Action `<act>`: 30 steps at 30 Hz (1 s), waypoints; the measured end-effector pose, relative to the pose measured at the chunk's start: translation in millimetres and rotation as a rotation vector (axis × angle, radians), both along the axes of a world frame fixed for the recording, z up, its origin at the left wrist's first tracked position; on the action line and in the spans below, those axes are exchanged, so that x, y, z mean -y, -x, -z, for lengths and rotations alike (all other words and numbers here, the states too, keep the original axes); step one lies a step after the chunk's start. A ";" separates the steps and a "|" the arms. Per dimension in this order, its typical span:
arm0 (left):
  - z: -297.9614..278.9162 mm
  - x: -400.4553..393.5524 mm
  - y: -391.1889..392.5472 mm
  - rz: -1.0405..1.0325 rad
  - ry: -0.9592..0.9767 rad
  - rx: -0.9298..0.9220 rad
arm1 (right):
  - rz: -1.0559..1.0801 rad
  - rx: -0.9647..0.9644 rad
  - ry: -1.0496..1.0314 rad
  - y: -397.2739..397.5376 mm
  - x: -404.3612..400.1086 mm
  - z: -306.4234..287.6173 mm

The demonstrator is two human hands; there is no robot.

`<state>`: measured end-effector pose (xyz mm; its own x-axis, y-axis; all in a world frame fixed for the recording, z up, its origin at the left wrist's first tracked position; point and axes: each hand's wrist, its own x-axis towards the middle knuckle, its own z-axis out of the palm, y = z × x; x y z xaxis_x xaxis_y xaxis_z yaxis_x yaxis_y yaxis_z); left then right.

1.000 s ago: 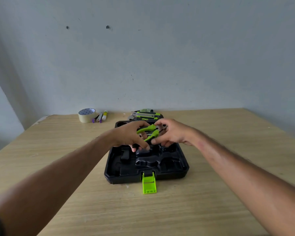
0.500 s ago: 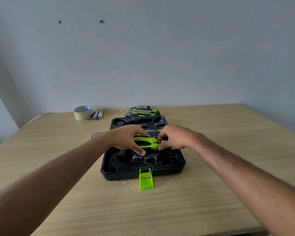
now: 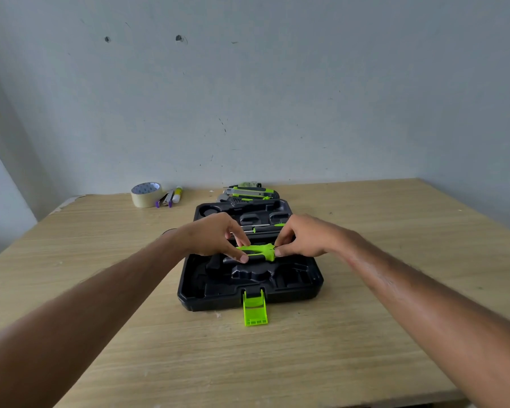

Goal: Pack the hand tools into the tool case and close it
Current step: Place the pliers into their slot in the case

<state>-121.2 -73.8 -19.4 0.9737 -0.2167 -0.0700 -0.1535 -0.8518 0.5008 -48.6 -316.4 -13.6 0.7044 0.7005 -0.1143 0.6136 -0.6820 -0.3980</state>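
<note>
A black tool case [image 3: 306, 290] lies open and flat on the wooden table, its green latch [image 3: 255, 310] hanging over the near edge. Green-handled pliers [image 3: 258, 251] lie across the near half of the case. My left hand [image 3: 215, 237] pinches their left end and my right hand [image 3: 301, 237] pinches their right end. A green-handled screwdriver [image 3: 265, 228] rests in a slot of the far half. Behind the case lies a pile of green and grey hand tools [image 3: 249, 194], among them a utility knife.
A roll of masking tape [image 3: 145, 194] stands at the back left of the table, with a stapler [image 3: 165, 198] and a glue stick [image 3: 177, 194] beside it. A grey wall rises right behind the table's far edge.
Both hands have lowered the pliers from above the case down onto its near half, turning them level. The view has shifted slightly.
</note>
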 end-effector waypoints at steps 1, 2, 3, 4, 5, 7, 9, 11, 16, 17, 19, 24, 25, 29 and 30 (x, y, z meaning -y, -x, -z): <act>-1.0 0.5 -1.0 0.001 -0.002 -0.008 | 0.011 -0.024 -0.027 -1.2 0.4 0.9; -2.2 1.0 -1.8 0.008 -0.003 -0.019 | 0.025 -0.047 -0.054 -2.2 1.6 1.7; -2.3 0.3 -2.8 0.013 0.004 -0.030 | 0.039 -0.066 -0.079 -2.8 2.8 2.6; -2.2 -0.8 -2.9 0.011 0.023 -0.033 | 0.054 -0.074 -0.099 -3.5 4.0 4.2; -1.0 -2.6 -3.1 -0.004 0.042 -0.027 | 0.071 -0.070 -0.122 -3.9 5.3 5.1; 4.5 -8.9 -2.8 -0.063 0.019 0.009 | 0.151 -0.006 -0.155 -5.3 7.4 10.0; 11.3 -14.6 -2.4 -0.107 -0.073 0.031 | 0.286 0.040 -0.184 -8.1 9.9 16.0; 17.7 -16.6 -1.8 -0.108 -0.082 0.027 | 0.381 -0.030 -0.226 -9.4 11.2 22.7; 30.2 -16.9 -0.7 -0.121 0.044 0.036 | 0.457 -0.206 -0.239 -6.2 10.3 30.6; 32.0 -17.1 -0.4 -0.125 0.043 0.050 | 0.454 -0.217 -0.246 -5.6 10.0 30.4; 34.4 -16.5 1.5 -0.125 0.029 0.074 | 0.448 -0.231 -0.253 -5.6 10.0 28.6; 35.9 -12.3 9.4 -0.122 -0.003 0.105 | 0.440 -0.248 -0.250 -6.8 7.9 26.2; 35.7 -11.3 10.4 -0.121 -0.016 0.106 | 0.438 -0.246 -0.246 -7.4 7.9 26.3; 30.4 -7.2 10.9 -0.145 -0.076 0.098 | 0.427 -0.228 -0.232 -10.4 8.2 28.6; 29.4 -5.7 11.7 -0.152 -0.087 0.096 | 0.425 -0.221 -0.227 -9.9 8.0 30.3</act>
